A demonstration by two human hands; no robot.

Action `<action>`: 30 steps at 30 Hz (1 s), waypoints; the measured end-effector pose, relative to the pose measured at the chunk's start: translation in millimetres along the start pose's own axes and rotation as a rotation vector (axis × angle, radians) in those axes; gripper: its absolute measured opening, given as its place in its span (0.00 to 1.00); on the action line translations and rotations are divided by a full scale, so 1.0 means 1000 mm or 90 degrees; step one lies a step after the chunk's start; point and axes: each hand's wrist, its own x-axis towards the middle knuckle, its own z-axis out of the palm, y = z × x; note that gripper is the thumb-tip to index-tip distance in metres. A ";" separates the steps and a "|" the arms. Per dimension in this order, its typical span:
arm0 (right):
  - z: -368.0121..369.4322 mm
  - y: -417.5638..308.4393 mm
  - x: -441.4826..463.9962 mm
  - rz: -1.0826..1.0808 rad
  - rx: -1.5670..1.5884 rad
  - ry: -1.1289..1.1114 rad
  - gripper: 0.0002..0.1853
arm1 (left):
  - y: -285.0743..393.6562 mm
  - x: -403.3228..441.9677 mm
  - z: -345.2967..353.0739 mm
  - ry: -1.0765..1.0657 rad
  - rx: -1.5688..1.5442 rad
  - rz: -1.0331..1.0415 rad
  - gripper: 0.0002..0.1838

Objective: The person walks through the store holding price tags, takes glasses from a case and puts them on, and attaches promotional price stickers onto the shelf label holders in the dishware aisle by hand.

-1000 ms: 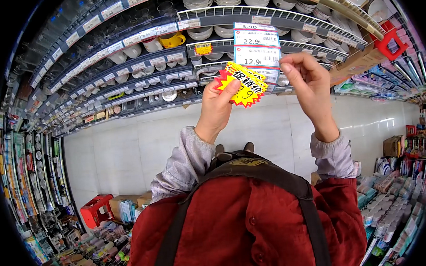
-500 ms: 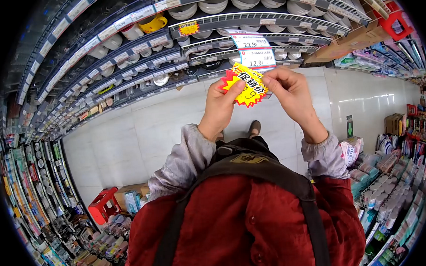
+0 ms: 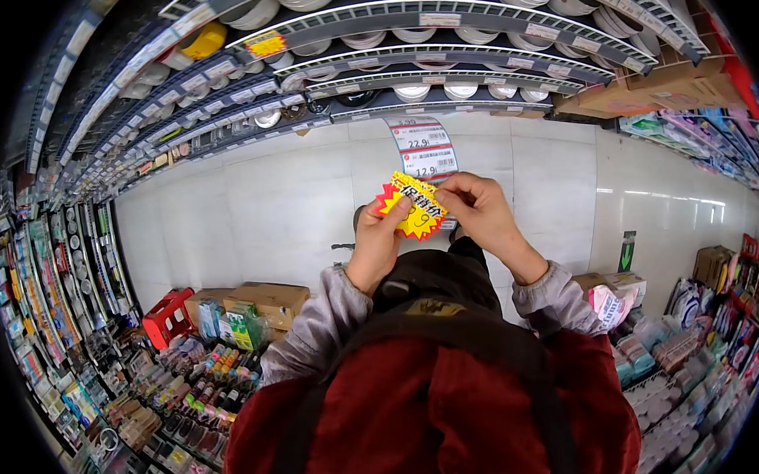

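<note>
My left hand point(image 3: 378, 237) is closed on a small stack of yellow and red star-edged price cards point(image 3: 415, 208), the thumb lying on their front. My right hand point(image 3: 478, 214) pinches at the right edge of the same cards, with thumb and index finger together. A strip of white price labels point(image 3: 426, 150) with blue and red borders extends up from behind the cards, reading 22.9 and 12.9. Which fingers hold the strip is hidden.
Shelves of white bowls point(image 3: 411, 91) curve across the top. A yellow promotion tag point(image 3: 266, 44) hangs on a shelf edge. A red plastic stool point(image 3: 170, 318) and cardboard boxes point(image 3: 268, 303) stand at the lower left. Packaged goods point(image 3: 613, 305) are on the right.
The view has swung so that the shelves sit higher and more floor shows. My right hand has come in from beside the label strip to the cards' edge, and both hands are now lower.
</note>
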 end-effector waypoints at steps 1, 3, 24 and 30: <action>-0.015 0.002 0.004 0.050 -0.031 -0.009 0.04 | -0.014 0.010 0.006 0.033 -0.011 0.011 0.08; -0.040 0.020 0.014 0.066 -0.020 -0.017 0.04 | -0.038 0.028 0.012 0.054 -0.022 0.011 0.08; -0.073 0.292 0.215 -0.005 0.027 -0.013 0.05 | -0.182 0.265 -0.154 0.116 -0.052 0.067 0.07; -0.065 0.281 0.257 -0.082 0.021 -0.086 0.05 | -0.166 0.295 -0.174 0.076 -0.042 0.168 0.06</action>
